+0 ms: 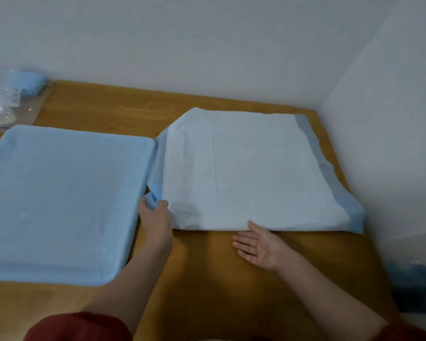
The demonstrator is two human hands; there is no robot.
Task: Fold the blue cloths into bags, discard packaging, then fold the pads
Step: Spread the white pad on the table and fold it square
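pads it is now: one white pad [244,173] lies spread on the wooden table [207,279], right of the blue stack [59,200]. left hand [155,217] pinches its crumpled blue corner, likely to lift that edge for a fold, while right hand [258,247] waits palm up, fingers loosely spread, touching the near edge. thin, quilted, creased stuff, blue-bordered; bagged cloth [25,82] sits far left.
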